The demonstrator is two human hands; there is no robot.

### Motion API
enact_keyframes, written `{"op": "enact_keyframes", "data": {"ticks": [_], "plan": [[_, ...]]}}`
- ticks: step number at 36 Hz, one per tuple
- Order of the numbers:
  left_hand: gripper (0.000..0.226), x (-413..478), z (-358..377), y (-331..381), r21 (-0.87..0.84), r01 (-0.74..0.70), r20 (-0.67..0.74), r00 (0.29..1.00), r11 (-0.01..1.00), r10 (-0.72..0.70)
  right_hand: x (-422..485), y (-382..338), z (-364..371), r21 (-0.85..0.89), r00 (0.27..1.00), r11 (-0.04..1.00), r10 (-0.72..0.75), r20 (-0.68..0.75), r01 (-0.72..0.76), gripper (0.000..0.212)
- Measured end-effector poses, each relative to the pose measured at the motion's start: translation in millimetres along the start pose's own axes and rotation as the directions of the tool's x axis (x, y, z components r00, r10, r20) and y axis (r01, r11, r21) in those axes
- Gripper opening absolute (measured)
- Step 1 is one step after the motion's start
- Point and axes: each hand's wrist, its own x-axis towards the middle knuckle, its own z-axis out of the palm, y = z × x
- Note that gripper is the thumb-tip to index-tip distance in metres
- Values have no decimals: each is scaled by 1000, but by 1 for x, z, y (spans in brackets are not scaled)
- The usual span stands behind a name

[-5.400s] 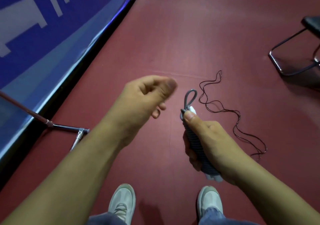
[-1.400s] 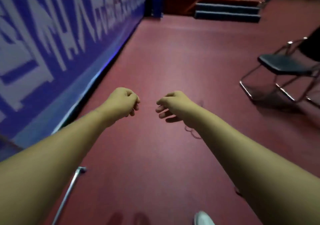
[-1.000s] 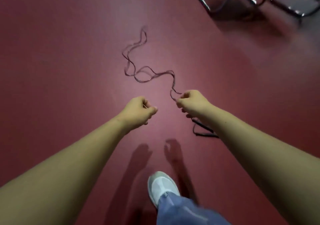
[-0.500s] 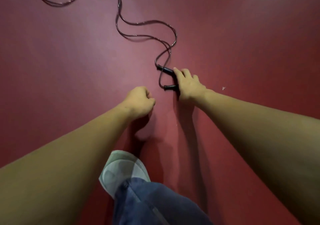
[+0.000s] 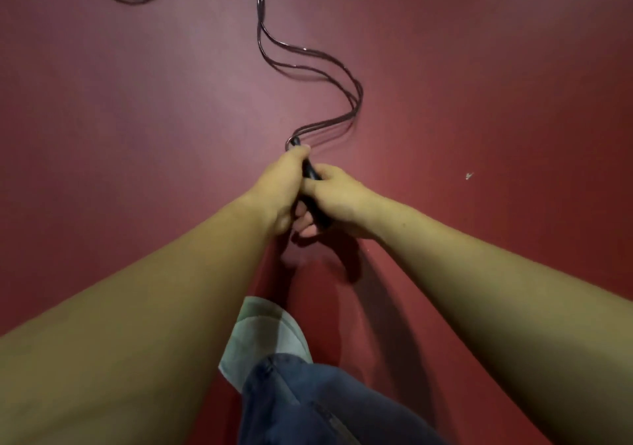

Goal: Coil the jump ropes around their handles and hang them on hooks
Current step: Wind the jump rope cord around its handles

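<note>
Both hands clamp the black handles (image 5: 313,191), left hand (image 5: 277,191) and right hand (image 5: 334,197) pressed together; loose rope (image 5: 308,64) trailing across the floor (image 5: 479,67) could tangle once coiling starts.

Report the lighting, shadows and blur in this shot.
Head view: a pale glare patch on the red floor; the left hand and right hand, gripping the handles, throw a dark shadow below them; the rope looks smeared by motion blur; forearms swell with wide-angle distortion.
</note>
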Motion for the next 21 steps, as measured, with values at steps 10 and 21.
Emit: {"op": "enact_keyframes", "data": {"ticks": [10, 21], "plan": [[20, -41, -61, 23, -190, -144, -137, 983, 971, 119, -31, -35, 48, 221, 969, 974, -106, 225, 55, 18], [10, -271, -191, 62, 129, -482, -290, 817, 866, 498, -169, -173, 190, -158, 856, 921, -256, 449, 357, 23]]}}
